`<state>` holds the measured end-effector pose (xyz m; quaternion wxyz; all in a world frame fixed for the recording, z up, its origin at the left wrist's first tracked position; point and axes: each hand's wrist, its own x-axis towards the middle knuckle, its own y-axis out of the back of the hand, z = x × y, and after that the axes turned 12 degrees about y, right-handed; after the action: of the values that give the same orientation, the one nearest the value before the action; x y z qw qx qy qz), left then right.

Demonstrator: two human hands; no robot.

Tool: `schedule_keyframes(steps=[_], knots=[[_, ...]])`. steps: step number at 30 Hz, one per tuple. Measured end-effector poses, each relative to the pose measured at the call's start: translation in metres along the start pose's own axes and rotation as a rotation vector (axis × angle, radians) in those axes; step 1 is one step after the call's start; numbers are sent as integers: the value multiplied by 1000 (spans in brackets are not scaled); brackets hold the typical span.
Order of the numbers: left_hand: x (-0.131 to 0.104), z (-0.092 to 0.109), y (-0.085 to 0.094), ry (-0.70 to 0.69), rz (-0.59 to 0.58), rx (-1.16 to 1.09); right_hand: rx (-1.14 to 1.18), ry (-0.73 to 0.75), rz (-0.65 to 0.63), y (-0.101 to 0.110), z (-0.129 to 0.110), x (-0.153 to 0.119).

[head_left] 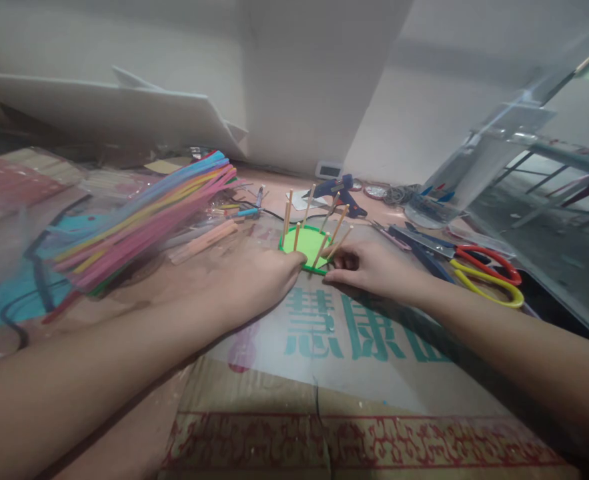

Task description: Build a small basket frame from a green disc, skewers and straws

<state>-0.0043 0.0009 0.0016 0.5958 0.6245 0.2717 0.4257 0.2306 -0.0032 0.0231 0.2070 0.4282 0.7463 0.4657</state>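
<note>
A round lime-green base (307, 240) with a darker green rim lies on the printed sheet in the middle of the head view. Several thin wooden sticks (321, 249) stand up around its edge, some of them leaning. My left hand (274, 275) is closed at the base's near left rim, its thumb pressed on the edge and its other fingers mostly hidden. At the near right rim, my right hand (361, 267) has curled fingers, with the fingertips at the foot of a tilted wooden stick (343, 241). Its thumb lies low beside the rim.
Colourful pipe cleaners (149, 223) lie in a bundle at left. Behind the base is a blue glue gun (331, 185). Scissors with red and yellow handles (489, 273) lie at right, near a clear plastic container (437, 200). A cardboard sheet (254, 393) covers the table front.
</note>
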Motion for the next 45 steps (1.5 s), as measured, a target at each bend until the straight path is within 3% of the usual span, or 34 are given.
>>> schedule_keyframes(steps=[20, 24, 28, 32, 35, 41, 45], knots=[[2, 13, -1, 80, 0, -67, 7, 92, 83, -9, 4, -1], [-2, 14, 3, 67, 6, -53, -36, 118, 180, -5, 2, -10], [-8, 8, 12, 35, 23, -36, -228, 177, 151, -4, -2, -22], [-7, -5, 17, 147, 78, 22, -337, 266, 109, -10, -4, -24], [-2, -12, 15, 199, 15, -33, -354, 258, 101, -14, -3, -23], [1, -7, 11, 94, 26, -105, -406, 141, 228, -7, 1, -20], [1, -5, 8, 69, 81, -76, -306, 214, 206, -4, 9, -14]])
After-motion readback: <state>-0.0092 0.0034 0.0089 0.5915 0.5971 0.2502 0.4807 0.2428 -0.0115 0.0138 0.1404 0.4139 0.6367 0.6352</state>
